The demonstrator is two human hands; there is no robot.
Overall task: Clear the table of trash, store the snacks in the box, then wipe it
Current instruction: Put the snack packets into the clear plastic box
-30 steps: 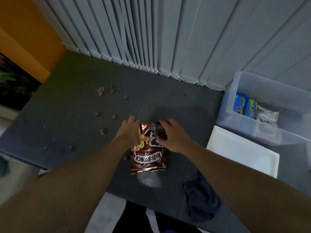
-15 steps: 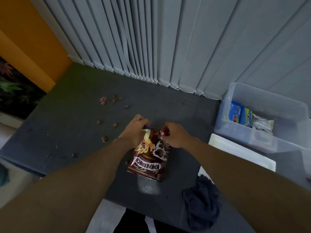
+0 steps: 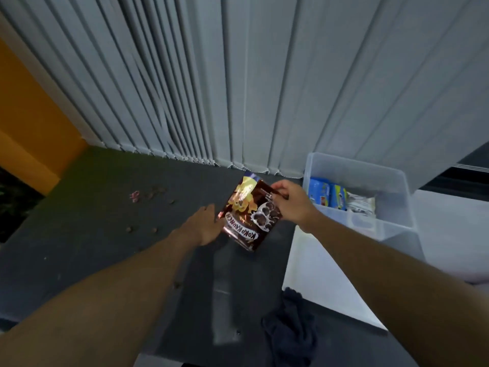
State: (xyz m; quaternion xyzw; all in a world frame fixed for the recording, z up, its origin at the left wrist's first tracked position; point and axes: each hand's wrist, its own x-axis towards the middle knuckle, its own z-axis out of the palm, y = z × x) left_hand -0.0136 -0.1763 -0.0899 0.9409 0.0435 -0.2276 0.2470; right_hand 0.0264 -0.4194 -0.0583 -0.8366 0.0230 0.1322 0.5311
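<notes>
Hanging along the far edge, one run of grey vertical blinds (image 3: pixel 264 75) fills the upper view, with an orange wall (image 3: pixel 29 133) at left. One dark grey counter (image 3: pixel 92 234) below it. One clear plastic box (image 3: pixel 370 207) sits at the counter's right end, open-topped; inside, against its left wall, two blue snack packs (image 3: pixel 328 195) side by side and one whitish packet (image 3: pixel 361 203) just right of them. One white lid (image 3: pixel 317 282) lies flat on the counter in front of the box, its near corner touching one dark cloth (image 3: pixel 291 327), bunched up near the counter's front edge.

One Koko Krunch bag (image 3: pixel 248 213), brown foil, lifted off the counter and tilted, top corner toward the blinds; it is just left of the box, not in it. Right hand (image 3: pixel 288 205) pinches the bag's upper right edge between thumb and fingers. Left hand (image 3: pixel 205 226) is open, fingers loosely spread, fingertips at the bag's lower left edge; contact cannot be confirmed, motion blur.

Crumbs (image 3: pixel 156 193) scattered on the left half of the counter: a cluster of roughly four by one small pink scrap (image 3: pixel 135 195), two more (image 3: pixel 141 229) nearer, well apart from the bag. One further crumb (image 3: pixel 176 284) beside the left forearm. Exact count uncertain, blurred.
</notes>
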